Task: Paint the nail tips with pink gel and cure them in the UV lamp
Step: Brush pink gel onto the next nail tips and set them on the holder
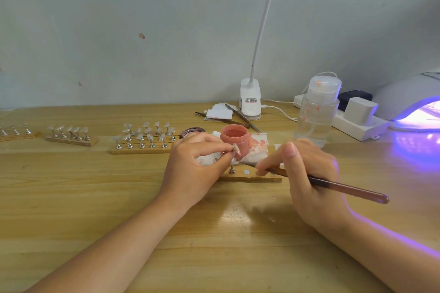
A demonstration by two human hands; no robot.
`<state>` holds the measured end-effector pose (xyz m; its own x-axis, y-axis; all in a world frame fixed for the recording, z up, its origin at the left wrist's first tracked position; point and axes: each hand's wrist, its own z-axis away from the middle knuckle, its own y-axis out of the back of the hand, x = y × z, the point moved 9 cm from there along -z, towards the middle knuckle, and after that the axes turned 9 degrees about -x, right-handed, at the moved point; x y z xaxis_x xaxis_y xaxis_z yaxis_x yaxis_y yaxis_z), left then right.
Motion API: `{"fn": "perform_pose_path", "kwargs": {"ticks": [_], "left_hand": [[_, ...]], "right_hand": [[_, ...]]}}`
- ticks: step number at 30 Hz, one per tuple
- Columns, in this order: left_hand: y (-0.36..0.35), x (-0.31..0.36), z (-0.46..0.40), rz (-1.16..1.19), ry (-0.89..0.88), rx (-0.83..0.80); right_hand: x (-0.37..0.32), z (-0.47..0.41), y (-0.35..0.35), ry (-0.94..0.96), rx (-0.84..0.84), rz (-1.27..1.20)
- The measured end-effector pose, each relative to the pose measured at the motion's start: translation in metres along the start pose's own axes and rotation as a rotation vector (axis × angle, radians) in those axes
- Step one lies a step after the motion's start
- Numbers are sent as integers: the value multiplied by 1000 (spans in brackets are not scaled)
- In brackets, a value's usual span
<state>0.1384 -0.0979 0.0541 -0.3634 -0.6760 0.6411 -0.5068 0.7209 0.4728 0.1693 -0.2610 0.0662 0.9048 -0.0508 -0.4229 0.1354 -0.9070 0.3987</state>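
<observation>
My left hand (192, 162) was pinched shut on a nail tip (237, 150), thumb and forefinger closed on its little metal stand, the tip itself right against the front of the open pink gel jar (234, 141). My right hand (307, 173) gripped the brush (333, 185), fingers curled round its dark handle, the butt end out toward four o'clock and the working end hidden behind my fingers. Under both hands lay a wooden holder strip (252, 177) with one stand and a bare round magnet showing. Stained tissue (256, 147) sat at the jar's three o'clock. Out at nine o'clock, more racks of clear tips (145, 138) stood in rows. At two o'clock the UV lamp (414, 107) glowed violet across the table (95, 185), with a clear pump bottle (316, 112) between jar and lamp.
</observation>
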Motion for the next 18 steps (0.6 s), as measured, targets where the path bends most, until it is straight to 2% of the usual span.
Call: {"fn": "perform_pose_path", "kwargs": {"ticks": [18], "left_hand": [[-2,0,0,3,38,-30]], "right_hand": [[0,0,-1,-14,-9,5]]}}
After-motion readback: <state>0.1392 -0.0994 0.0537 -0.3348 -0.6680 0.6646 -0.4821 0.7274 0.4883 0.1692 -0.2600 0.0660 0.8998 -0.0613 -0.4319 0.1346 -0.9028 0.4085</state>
